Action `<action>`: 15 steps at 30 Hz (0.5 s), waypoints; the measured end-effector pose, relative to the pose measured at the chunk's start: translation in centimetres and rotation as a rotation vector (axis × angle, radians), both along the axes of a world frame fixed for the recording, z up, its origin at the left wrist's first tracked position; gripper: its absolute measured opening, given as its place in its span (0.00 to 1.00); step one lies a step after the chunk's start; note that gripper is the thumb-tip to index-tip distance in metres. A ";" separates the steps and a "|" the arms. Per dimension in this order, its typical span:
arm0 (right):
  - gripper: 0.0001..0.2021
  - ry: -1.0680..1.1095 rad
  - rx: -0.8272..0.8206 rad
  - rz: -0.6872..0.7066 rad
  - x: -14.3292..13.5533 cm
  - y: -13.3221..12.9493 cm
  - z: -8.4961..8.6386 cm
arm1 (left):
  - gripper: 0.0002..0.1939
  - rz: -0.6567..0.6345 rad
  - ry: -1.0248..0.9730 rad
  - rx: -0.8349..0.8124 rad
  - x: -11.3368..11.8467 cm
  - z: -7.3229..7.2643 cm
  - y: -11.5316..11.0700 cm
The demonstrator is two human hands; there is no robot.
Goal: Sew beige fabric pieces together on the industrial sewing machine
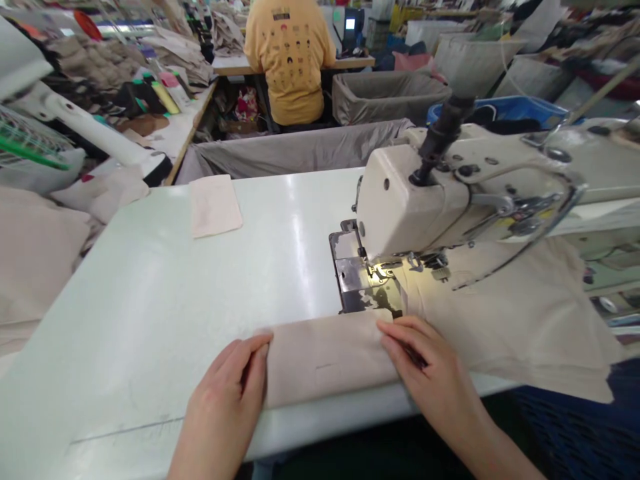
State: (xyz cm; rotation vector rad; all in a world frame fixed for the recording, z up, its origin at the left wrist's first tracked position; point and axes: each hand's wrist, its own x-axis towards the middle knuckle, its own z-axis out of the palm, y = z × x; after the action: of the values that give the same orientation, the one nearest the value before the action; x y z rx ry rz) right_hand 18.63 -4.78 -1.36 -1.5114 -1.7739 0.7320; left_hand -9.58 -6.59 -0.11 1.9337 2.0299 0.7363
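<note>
A folded-looking beige cloth strip (327, 363) is lying flat along the near edge of the table (150, 287), just in front of the sewing machine (395, 200) and a little to its left. The left hand (225, 390) is pinching the strip's far left corner between thumb and fingers; the right hand (433, 370) is pinching the far right corner, nearest the machine. The strip is looking light, soft and limp, hardly fragile but apt to crease or slide, so its corners are seeming the surest places to take hold.

A larger beige cloth (530, 313) is spreading out right of the machine's needle, draping over the table's front edge. A small cloth piece (215, 207) is lying well left of the machine. The pale tabletop is shining, probably slippery under fabric.

Beyond the machine, a grey bin (300, 157) is standing against the table; farther back, a person in a yellow shirt (290, 60) is sitting facing away. A blue tub (515, 110) is sitting behind the machine.
</note>
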 end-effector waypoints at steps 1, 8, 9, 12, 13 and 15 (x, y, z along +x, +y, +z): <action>0.11 0.001 0.009 0.003 0.0 0.0 -0.1 | 0.16 -0.005 0.009 0.002 0.0 0.0 0.0; 0.10 0.015 -0.006 0.017 0.0 0.2 0.1 | 0.17 -0.030 0.065 -0.060 -0.7 0.2 0.1; 0.10 0.022 -0.012 0.021 0.1 0.2 0.1 | 0.18 -0.037 0.070 -0.070 -0.8 0.2 0.1; 0.09 0.041 -0.018 0.022 0.1 0.3 0.2 | 0.18 -0.035 0.070 -0.077 -0.9 0.3 0.2; 0.09 0.045 -0.019 0.018 0.1 0.3 0.1 | 0.18 -0.031 0.065 -0.083 -1.0 0.4 0.2; 0.09 0.048 -0.033 0.010 0.2 0.4 0.1 | 0.19 -0.022 0.053 -0.102 -1.1 0.4 0.3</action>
State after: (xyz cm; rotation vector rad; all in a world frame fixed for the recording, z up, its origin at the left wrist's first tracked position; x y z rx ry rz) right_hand 18.79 -4.40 -1.28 -1.4953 -1.7433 0.7996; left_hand -10.68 -6.32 0.28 1.9337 2.0315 0.5703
